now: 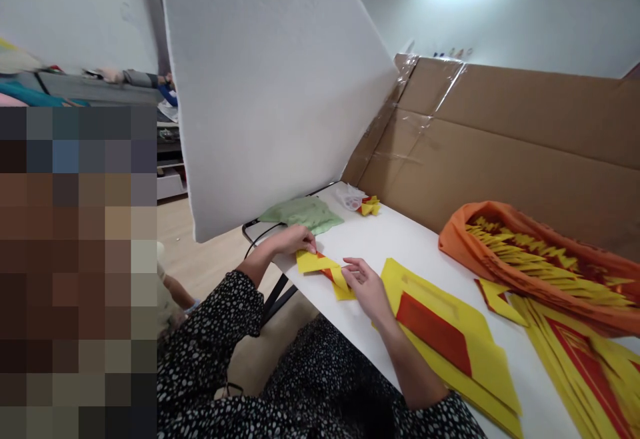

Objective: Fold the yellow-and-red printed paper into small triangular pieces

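A small folded yellow and red piece (320, 264) lies over the white table between my two hands. My left hand (299, 239) pinches its upper left end with thumb and fingertips. At its right end my right hand (365, 286) touches the yellow fold, index finger and thumb close together and the other fingers slightly raised. To the right of my right hand lies a stack of yellow sheets (480, 332), with a red rectangular piece (435, 332) on top.
An orange bag (455, 229) full of folded yellow and red pieces stands right, near more yellow-red sheets (575, 359). A green cloth (305, 214) and clear plastic (350, 196) lie behind my hands. Cardboard (525, 146) and a white panel (280, 92) rise beyond the table (400, 232).
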### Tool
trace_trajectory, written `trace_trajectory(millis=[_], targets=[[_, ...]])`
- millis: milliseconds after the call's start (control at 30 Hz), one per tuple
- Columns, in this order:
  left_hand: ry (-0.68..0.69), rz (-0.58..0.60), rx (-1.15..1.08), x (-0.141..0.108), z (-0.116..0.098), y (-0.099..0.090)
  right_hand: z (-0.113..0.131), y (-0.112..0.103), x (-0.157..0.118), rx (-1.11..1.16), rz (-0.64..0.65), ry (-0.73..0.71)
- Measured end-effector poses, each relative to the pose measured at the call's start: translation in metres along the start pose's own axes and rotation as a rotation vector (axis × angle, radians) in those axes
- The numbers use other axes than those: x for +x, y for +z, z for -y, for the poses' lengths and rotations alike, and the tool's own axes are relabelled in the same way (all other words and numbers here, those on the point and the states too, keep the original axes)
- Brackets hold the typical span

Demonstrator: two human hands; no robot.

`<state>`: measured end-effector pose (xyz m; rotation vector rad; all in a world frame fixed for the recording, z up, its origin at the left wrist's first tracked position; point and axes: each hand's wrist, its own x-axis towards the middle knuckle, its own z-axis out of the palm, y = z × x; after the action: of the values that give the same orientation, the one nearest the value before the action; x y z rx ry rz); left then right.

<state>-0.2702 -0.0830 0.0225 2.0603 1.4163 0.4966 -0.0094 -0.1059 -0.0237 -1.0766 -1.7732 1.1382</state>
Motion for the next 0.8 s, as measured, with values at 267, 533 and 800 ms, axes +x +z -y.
trace_trajectory(millis=[267,533,800], targets=[[0.037,0.019,-0.050,0.028,0.001,0.003,-0.003,0.008,0.005,-0.009,-0.054,0.040],[0.017,-0.202,-0.158,0.015,-0.001,0.009,0.000,0.016,0.004,0.001,-0.042,0.085],[-0.037,-0.175,-0.780,-0.027,0.001,0.021,-0.002,0.018,0.002,0.058,0.007,0.096]])
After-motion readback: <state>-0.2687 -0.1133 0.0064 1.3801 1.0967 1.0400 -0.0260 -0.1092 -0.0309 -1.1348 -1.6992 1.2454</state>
